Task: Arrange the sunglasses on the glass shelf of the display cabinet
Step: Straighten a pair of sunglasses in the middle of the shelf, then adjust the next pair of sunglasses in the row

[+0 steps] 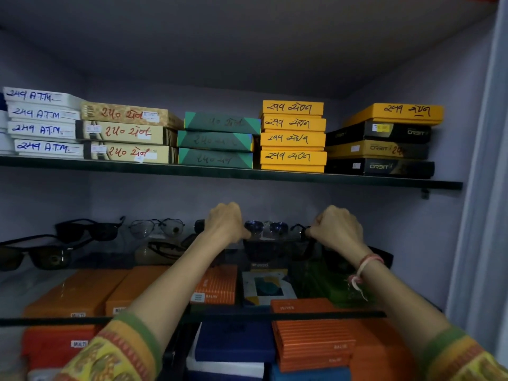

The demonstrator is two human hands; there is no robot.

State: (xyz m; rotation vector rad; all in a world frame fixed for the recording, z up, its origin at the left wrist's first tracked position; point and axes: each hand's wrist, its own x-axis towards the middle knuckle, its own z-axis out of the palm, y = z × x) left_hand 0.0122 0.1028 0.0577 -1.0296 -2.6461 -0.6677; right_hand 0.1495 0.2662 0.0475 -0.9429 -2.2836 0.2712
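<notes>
Both my hands reach deep over the glass shelf [82,320] of the cabinet. My left hand [226,222] is closed beside a pair of blue-lensed sunglasses [265,229] standing at the back of the shelf, its fingers at the left end of that pair. My right hand [336,228] is closed on the edge of a dark pair of sunglasses [299,232] just right of the blue one. A clear-lensed aviator pair [156,228] and a black pair [88,229] stand further left. Another dark pair [35,255] lies at the far left front.
The upper shelf [384,182] carries stacks of white, beige, green, yellow and black boxes. Orange, blue and white boxes [310,345] lie under the glass shelf. The cabinet's right wall [445,229] is close to my right hand.
</notes>
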